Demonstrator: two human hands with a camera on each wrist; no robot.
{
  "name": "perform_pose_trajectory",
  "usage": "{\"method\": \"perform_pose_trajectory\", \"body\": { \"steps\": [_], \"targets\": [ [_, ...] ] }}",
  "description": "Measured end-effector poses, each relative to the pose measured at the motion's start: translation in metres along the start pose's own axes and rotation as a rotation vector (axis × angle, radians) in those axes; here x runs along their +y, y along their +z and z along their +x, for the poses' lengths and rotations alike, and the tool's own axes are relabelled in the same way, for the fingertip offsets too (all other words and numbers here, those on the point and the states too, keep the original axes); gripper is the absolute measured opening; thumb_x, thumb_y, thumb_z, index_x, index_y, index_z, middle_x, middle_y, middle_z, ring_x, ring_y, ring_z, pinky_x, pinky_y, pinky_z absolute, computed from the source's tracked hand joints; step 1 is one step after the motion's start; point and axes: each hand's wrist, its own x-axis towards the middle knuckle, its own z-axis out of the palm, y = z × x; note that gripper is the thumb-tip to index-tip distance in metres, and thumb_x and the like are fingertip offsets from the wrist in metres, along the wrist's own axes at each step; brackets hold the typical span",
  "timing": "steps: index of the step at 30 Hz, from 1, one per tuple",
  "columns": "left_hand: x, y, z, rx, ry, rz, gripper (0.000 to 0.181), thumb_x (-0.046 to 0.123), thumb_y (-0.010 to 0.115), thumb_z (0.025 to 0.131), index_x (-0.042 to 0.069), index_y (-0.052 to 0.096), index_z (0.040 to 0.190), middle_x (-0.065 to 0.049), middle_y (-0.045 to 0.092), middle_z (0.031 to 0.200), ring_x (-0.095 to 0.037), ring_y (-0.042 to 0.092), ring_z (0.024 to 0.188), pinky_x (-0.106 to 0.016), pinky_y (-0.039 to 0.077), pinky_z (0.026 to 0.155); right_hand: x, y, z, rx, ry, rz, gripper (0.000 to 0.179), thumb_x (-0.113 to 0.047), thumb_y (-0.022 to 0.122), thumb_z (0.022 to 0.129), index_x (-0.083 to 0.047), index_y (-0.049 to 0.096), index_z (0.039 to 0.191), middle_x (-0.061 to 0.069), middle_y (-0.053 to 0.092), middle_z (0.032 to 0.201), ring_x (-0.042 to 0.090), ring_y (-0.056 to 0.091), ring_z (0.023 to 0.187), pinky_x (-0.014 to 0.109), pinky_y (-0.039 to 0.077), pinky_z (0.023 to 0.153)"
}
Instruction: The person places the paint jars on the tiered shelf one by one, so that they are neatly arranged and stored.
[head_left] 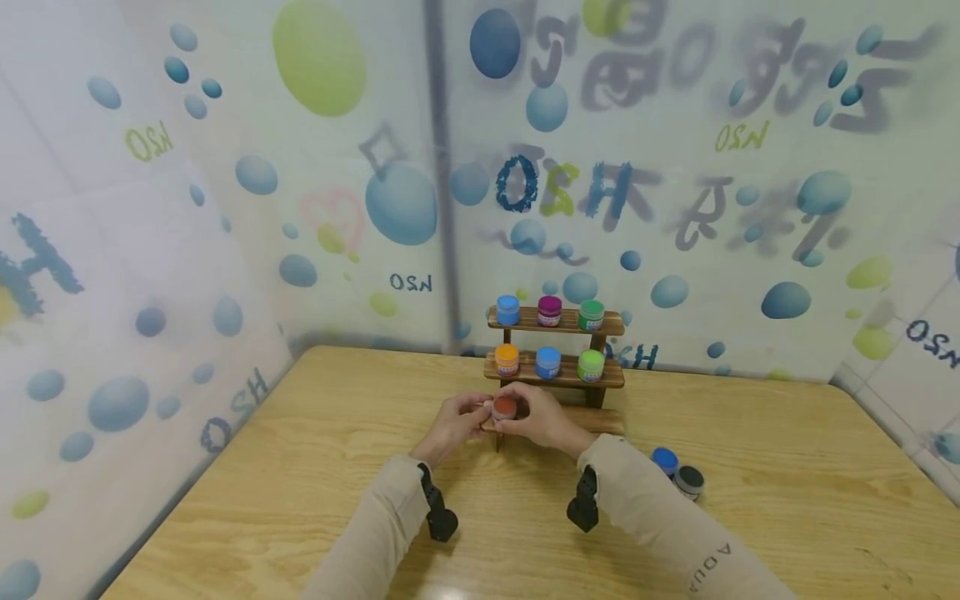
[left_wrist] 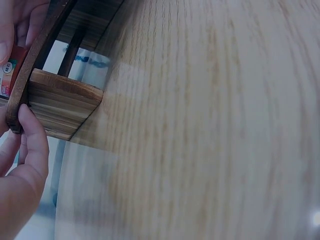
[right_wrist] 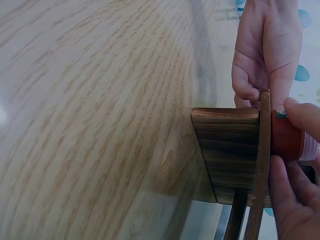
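Observation:
A small red-brown jar (head_left: 505, 407) with a clear rim and a printed label stands at the left end of the bottom shelf (head_left: 596, 420) of a wooden display rack. My right hand (head_left: 542, 417) holds this jar (right_wrist: 286, 139) between thumb and fingers, its base against the shelf board. At the shelf's left end, my left hand (head_left: 456, 423) pinches the board's edge, one fingertip beneath it in the left wrist view. That hand's thumb is partly hidden there.
On the top shelf (head_left: 528, 318) stand blue, purple and green jars. The middle shelf (head_left: 491, 371) carries orange, blue and light green ones. To the right on the wooden table (head_left: 360, 392) are a blue-lidded jar (head_left: 664, 460) and a black-lidded jar (head_left: 688, 482). A patterned curtain hangs behind.

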Motion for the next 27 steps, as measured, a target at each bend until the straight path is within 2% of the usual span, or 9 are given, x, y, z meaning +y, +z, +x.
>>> {"method": "perform_pose_trajectory", "body": {
  "steps": [7,15,22,25,27],
  "targets": [
    [0.002,0.0,-0.001,-0.009,0.008,-0.002,0.035,0.014,0.049,0.092,-0.004,0.049,0.122,-0.013,0.055,0.098,-0.014,0.057,0.079,-0.036,0.049,0.074,-0.001,-0.002,-0.003,-0.005,0.035,0.056,0.048,-0.007,0.07,0.075,0.003,0.049,0.117,0.013,0.057,0.102,0.025,0.055,0.093,0.032,0.048,0.076],
    [0.017,0.001,-0.012,-0.026,0.007,-0.005,0.035,0.008,0.046,0.093,-0.009,0.045,0.123,-0.012,0.054,0.096,-0.013,0.056,0.076,-0.043,0.047,0.078,0.0,-0.006,-0.006,-0.024,-0.02,0.079,0.048,-0.006,0.069,0.077,0.006,0.047,0.118,0.018,0.055,0.106,0.029,0.054,0.096,0.036,0.047,0.079],
    [0.014,0.001,-0.01,-0.02,0.008,-0.007,0.035,0.01,0.047,0.092,-0.009,0.046,0.122,-0.011,0.054,0.096,-0.014,0.055,0.079,-0.037,0.049,0.075,-0.006,-0.014,-0.016,-0.035,-0.039,0.05,0.046,-0.005,0.068,0.078,0.007,0.047,0.118,0.02,0.055,0.107,0.033,0.054,0.096,0.042,0.045,0.081],
    [0.014,0.002,-0.01,-0.019,0.008,-0.009,0.034,0.008,0.047,0.093,-0.009,0.047,0.121,-0.012,0.054,0.098,-0.015,0.055,0.081,-0.039,0.048,0.076,-0.009,-0.019,-0.022,-0.034,-0.03,0.044,0.046,-0.006,0.067,0.078,0.007,0.048,0.118,0.021,0.054,0.109,0.034,0.053,0.098,0.043,0.045,0.082],
    [0.007,0.0,-0.005,-0.03,0.016,-0.019,0.034,0.01,0.047,0.093,-0.008,0.046,0.122,-0.013,0.055,0.101,-0.015,0.056,0.082,-0.038,0.048,0.076,-0.006,-0.022,-0.025,-0.026,-0.02,0.026,0.047,-0.008,0.068,0.078,0.005,0.048,0.118,0.019,0.054,0.111,0.033,0.052,0.1,0.041,0.045,0.082]
  ]
}}
